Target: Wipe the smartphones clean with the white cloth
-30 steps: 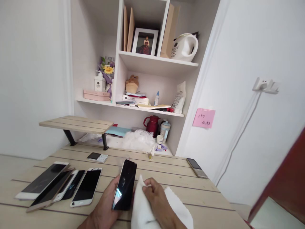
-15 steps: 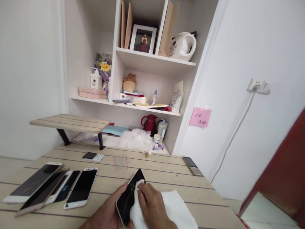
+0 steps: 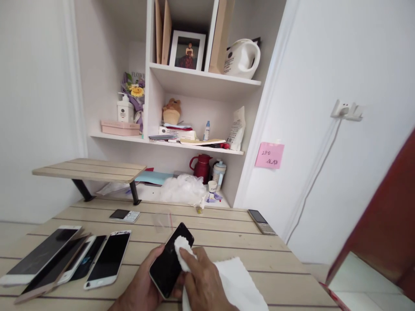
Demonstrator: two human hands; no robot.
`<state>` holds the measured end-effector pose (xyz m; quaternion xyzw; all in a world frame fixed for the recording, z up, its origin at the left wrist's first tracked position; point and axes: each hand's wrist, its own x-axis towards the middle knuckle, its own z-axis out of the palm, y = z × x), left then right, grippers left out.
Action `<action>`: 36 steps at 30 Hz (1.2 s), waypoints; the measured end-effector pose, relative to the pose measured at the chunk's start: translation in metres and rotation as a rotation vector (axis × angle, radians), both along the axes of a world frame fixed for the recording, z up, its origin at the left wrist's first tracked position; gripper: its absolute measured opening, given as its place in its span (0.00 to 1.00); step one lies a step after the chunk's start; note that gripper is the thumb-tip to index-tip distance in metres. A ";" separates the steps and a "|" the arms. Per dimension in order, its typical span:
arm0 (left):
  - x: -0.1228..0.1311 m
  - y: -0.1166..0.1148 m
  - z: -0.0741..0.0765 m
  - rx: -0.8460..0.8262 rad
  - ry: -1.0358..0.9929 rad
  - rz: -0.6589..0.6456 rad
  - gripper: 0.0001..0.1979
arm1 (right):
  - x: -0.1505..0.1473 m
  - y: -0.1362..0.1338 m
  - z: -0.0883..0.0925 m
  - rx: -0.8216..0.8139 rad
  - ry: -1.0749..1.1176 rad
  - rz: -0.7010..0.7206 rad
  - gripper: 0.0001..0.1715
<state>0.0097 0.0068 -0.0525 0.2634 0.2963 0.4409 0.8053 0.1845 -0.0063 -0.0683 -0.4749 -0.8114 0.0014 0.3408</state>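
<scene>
My left hand (image 3: 141,276) grips a black-screened smartphone (image 3: 170,261) from below, tilted up above the wooden table (image 3: 223,242). My right hand (image 3: 201,276) is shut on a white cloth (image 3: 235,285), pressing a bunched part of it against the upper screen. The cloth's loose end trails over the table to the right. Several smartphones lie side by side at the left, among them a white-framed one (image 3: 107,259) nearest my left hand. A small keypad phone (image 3: 125,215) lies farther back, near a clear plastic sleeve (image 3: 162,221).
A grey slider phone (image 3: 261,222) lies at the table's right. Behind stand a low wooden riser (image 3: 90,169), crumpled white plastic (image 3: 183,190) and a red thermos (image 3: 201,168) under a white shelf unit (image 3: 194,147). A dark red door edge (image 3: 379,207) intrudes at the right.
The phone has swung more upright in my left hand. The cloth now sits higher on its screen. The whole scene has shifted slightly left and up as my head moved.
</scene>
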 end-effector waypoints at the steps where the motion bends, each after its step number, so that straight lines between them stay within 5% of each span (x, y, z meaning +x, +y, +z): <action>1: 0.000 0.000 0.001 0.014 0.030 -0.014 0.22 | 0.004 0.003 0.000 0.040 0.044 -0.033 0.37; 7: 0.001 0.000 0.001 0.026 0.057 -0.048 0.25 | 0.008 0.009 0.002 0.241 0.121 -0.174 0.26; 13: 0.001 0.002 0.001 -0.098 -0.087 0.091 0.14 | -0.019 -0.006 0.003 0.462 -0.059 0.187 0.26; 17: -0.001 0.000 0.006 0.012 0.018 -0.015 0.23 | -0.012 -0.003 0.013 0.371 -0.037 0.222 0.23; 23: -0.001 -0.003 0.005 0.007 0.199 -0.130 0.34 | 0.012 0.011 0.011 0.391 0.052 -0.084 0.26; 28: 0.000 -0.005 0.007 -0.066 -0.018 -0.086 0.22 | -0.020 -0.006 0.009 0.441 -0.017 0.167 0.22; 31: 0.001 -0.006 0.012 -0.157 -0.187 -0.076 0.17 | -0.037 -0.016 0.012 0.531 -0.017 0.175 0.18; 36: 0.001 -0.010 0.012 0.025 0.093 -0.153 0.26 | -0.008 -0.005 0.017 0.396 0.001 0.100 0.25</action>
